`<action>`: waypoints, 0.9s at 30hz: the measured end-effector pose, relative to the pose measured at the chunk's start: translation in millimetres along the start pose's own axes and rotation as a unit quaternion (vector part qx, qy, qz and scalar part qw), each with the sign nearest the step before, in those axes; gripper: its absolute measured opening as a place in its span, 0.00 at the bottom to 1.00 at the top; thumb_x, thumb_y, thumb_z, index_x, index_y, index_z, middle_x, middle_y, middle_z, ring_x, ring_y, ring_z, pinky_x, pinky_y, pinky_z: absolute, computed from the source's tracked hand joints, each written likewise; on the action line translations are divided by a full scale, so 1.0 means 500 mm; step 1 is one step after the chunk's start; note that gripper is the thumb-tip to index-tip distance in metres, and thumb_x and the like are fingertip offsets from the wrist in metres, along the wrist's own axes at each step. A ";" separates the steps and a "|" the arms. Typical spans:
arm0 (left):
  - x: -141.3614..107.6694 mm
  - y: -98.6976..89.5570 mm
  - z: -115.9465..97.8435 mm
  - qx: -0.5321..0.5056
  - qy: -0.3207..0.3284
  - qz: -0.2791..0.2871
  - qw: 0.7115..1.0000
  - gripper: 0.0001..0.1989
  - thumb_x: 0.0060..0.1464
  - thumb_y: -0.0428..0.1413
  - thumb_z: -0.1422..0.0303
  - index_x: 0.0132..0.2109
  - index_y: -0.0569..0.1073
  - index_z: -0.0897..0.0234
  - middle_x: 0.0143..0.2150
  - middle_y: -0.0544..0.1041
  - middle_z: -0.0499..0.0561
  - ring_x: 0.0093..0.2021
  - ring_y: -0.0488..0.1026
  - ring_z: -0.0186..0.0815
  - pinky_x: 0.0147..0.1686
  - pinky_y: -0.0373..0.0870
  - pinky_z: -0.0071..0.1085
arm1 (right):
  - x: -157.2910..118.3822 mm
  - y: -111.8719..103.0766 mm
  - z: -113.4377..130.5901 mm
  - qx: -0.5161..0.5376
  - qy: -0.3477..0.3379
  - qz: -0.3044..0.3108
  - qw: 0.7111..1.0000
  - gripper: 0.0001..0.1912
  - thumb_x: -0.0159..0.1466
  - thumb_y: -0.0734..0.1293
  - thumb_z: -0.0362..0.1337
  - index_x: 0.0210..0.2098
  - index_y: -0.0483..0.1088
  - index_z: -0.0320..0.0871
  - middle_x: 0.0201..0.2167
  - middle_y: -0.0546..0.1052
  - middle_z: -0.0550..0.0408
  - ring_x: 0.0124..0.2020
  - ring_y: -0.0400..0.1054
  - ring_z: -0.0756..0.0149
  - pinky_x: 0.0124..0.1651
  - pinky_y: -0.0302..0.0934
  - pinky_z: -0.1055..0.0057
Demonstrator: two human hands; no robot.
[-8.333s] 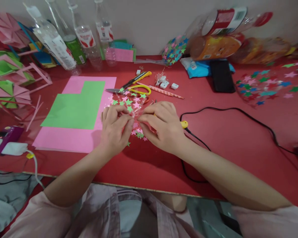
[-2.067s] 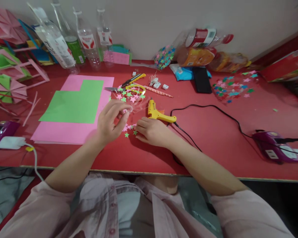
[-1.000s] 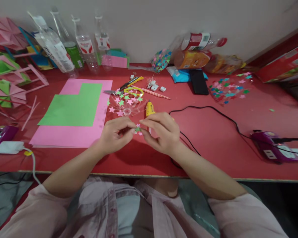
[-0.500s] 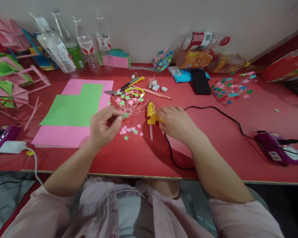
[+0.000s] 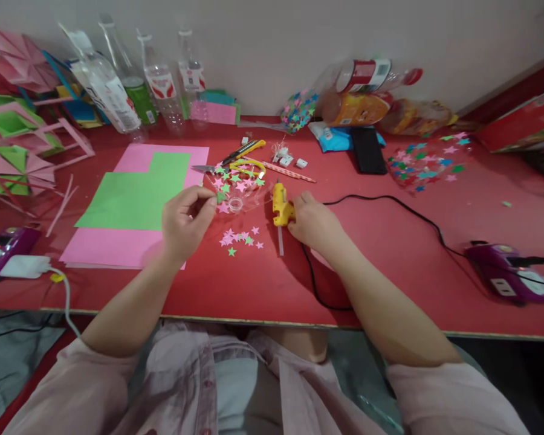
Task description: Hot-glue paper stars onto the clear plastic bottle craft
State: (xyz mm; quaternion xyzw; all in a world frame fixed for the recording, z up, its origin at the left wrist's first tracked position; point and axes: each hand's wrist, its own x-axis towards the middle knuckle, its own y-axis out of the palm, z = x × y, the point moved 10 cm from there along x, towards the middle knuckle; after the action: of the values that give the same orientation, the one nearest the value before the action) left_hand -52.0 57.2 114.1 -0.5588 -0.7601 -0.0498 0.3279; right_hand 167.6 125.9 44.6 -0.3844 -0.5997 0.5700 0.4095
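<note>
Thumb and fingers of my left hand (image 5: 185, 222) pinch a small green star (image 5: 220, 197) at the left side of a clear plastic piece (image 5: 236, 204) covered in pink and green stars. My right hand (image 5: 315, 222) is wrapped round the handle of a yellow glue gun (image 5: 280, 203), whose nozzle points away from me and whose clear stick points towards me. Between the hands, loose pink and green stars (image 5: 240, 237) lie on the red table (image 5: 236, 290). Green paper (image 5: 127, 202) rests on pink sheets (image 5: 113, 246) to the left.
Scissors and a cutter (image 5: 245, 152) lie beyond the stars. Clear bottles (image 5: 163, 90) stand at the back left, near paper shapes (image 5: 18, 121). A black phone (image 5: 368, 151) and a star-covered plastic piece (image 5: 428, 163) are at right. The gun's black cord (image 5: 390, 196) crosses toward a purple socket (image 5: 510, 272).
My left hand has moved slightly away from me and left with the green star. My right hand has shifted a little on the glue gun's handle.
</note>
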 end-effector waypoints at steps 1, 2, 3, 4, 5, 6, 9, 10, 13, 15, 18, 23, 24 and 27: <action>0.000 0.000 0.001 -0.004 -0.002 -0.001 1.000 0.06 0.51 0.54 0.74 0.28 0.70 0.63 0.21 0.67 0.42 0.20 0.61 0.24 0.21 0.59 0.22 | 0.000 -0.020 -0.009 0.031 0.014 -0.046 0.998 0.14 0.56 0.62 0.30 0.42 0.67 0.35 0.42 0.71 0.40 0.38 0.67 0.57 0.35 0.58 0.65; 0.000 0.000 0.002 -0.009 -0.003 -0.003 1.000 0.06 0.51 0.54 0.74 0.27 0.70 0.63 0.21 0.67 0.42 0.20 0.61 0.24 0.21 0.59 0.22 | -0.005 -0.046 -0.015 0.066 0.019 -0.105 0.992 0.14 0.56 0.63 0.32 0.42 0.66 0.37 0.42 0.71 0.41 0.38 0.67 0.57 0.35 0.59 0.65; 0.001 0.000 0.003 -0.014 -0.005 -0.005 1.000 0.06 0.51 0.54 0.74 0.27 0.70 0.63 0.21 0.67 0.42 0.20 0.61 0.24 0.21 0.59 0.22 | -0.014 -0.075 -0.017 0.103 0.014 -0.169 0.980 0.12 0.57 0.63 0.34 0.41 0.65 0.39 0.41 0.71 0.43 0.38 0.67 0.57 0.35 0.59 0.65; 0.001 0.001 0.004 -0.018 -0.007 -0.006 1.000 0.06 0.51 0.54 0.74 0.27 0.70 0.63 0.21 0.67 0.42 0.20 0.61 0.24 0.21 0.59 0.22 | -0.029 -0.103 -0.012 0.141 -0.005 -0.231 0.963 0.09 0.59 0.64 0.37 0.39 0.65 0.41 0.38 0.71 0.46 0.37 0.67 0.58 0.35 0.59 0.66; 0.001 0.002 0.005 -0.020 -0.011 -0.004 1.000 0.06 0.51 0.54 0.74 0.27 0.70 0.63 0.21 0.67 0.42 0.20 0.61 0.24 0.21 0.59 0.22 | -0.045 -0.127 -0.002 0.181 -0.036 -0.279 0.942 0.07 0.60 0.64 0.39 0.37 0.64 0.43 0.35 0.71 0.49 0.36 0.66 0.60 0.34 0.60 0.66; 0.001 0.004 0.006 -0.020 -0.014 -0.002 1.000 0.05 0.51 0.54 0.74 0.27 0.70 0.63 0.21 0.68 0.42 0.20 0.61 0.24 0.21 0.59 0.22 | -0.062 -0.145 0.015 0.220 -0.078 -0.310 0.922 0.07 0.61 0.64 0.41 0.34 0.63 0.45 0.33 0.71 0.51 0.34 0.66 0.62 0.34 0.60 0.67; 0.000 0.009 0.007 -0.012 -0.018 0.006 1.000 0.05 0.51 0.54 0.74 0.27 0.71 0.63 0.22 0.69 0.43 0.21 0.62 0.24 0.21 0.59 0.22 | -0.099 -0.164 0.087 0.314 -0.223 -0.293 0.875 0.09 0.63 0.65 0.44 0.34 0.65 0.46 0.33 0.73 0.53 0.33 0.67 0.66 0.34 0.61 0.69; 0.000 0.010 0.007 -0.007 -0.016 0.006 1.000 0.05 0.51 0.54 0.74 0.27 0.71 0.63 0.22 0.69 0.43 0.21 0.62 0.24 0.22 0.60 0.23 | -0.108 -0.164 0.107 0.330 -0.254 -0.274 0.867 0.10 0.63 0.65 0.45 0.35 0.65 0.45 0.34 0.73 0.53 0.33 0.68 0.66 0.34 0.62 0.69; 0.000 0.010 0.003 0.009 -0.005 0.004 1.000 0.05 0.51 0.54 0.74 0.27 0.71 0.63 0.22 0.70 0.43 0.22 0.63 0.25 0.24 0.61 0.23 | -0.119 -0.159 0.137 0.339 -0.282 -0.254 0.861 0.11 0.63 0.65 0.46 0.36 0.66 0.45 0.33 0.74 0.52 0.32 0.67 0.66 0.34 0.62 0.68; -0.001 0.012 0.000 0.015 0.002 0.006 1.000 0.05 0.51 0.54 0.74 0.28 0.71 0.63 0.23 0.70 0.44 0.22 0.64 0.26 0.24 0.62 0.24 | -0.117 -0.155 0.137 0.338 -0.274 -0.256 0.863 0.11 0.63 0.65 0.46 0.34 0.66 0.45 0.30 0.73 0.53 0.30 0.66 0.66 0.33 0.61 0.67; -0.003 0.014 -0.003 0.022 0.009 0.009 1.000 0.05 0.51 0.54 0.73 0.28 0.71 0.63 0.24 0.72 0.44 0.23 0.65 0.26 0.24 0.62 0.24 | -0.107 -0.146 0.129 0.349 -0.257 -0.248 0.867 0.12 0.64 0.64 0.46 0.29 0.64 0.45 0.25 0.69 0.56 0.27 0.63 0.67 0.30 0.58 0.68; -0.005 0.016 -0.009 0.037 0.029 0.008 0.999 0.05 0.52 0.54 0.73 0.29 0.72 0.63 0.25 0.73 0.45 0.23 0.66 0.26 0.25 0.63 0.24 | -0.104 -0.140 0.132 0.344 -0.259 -0.236 0.871 0.14 0.64 0.63 0.46 0.27 0.60 0.46 0.23 0.65 0.58 0.24 0.59 0.68 0.28 0.54 0.69; -0.006 0.016 -0.010 0.038 0.033 0.006 0.999 0.04 0.52 0.54 0.73 0.29 0.72 0.63 0.25 0.73 0.45 0.24 0.67 0.26 0.26 0.64 0.24 | -0.104 -0.139 0.133 0.342 -0.259 -0.234 0.873 0.14 0.64 0.63 0.46 0.26 0.60 0.46 0.23 0.65 0.58 0.24 0.58 0.68 0.28 0.53 0.69; -0.007 0.017 -0.013 0.040 0.043 0.007 0.998 0.04 0.52 0.54 0.73 0.29 0.72 0.63 0.26 0.74 0.45 0.24 0.67 0.27 0.26 0.65 0.24 | -0.105 -0.138 0.133 0.341 -0.257 -0.233 0.874 0.15 0.64 0.62 0.47 0.26 0.60 0.46 0.22 0.64 0.58 0.24 0.59 0.68 0.28 0.53 0.69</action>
State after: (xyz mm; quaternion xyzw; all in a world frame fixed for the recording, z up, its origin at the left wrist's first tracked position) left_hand -41.1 54.8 114.9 -0.5478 -0.7428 -0.0408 0.3828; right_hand 125.4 48.7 109.5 0.0899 -0.5246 0.7058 0.4675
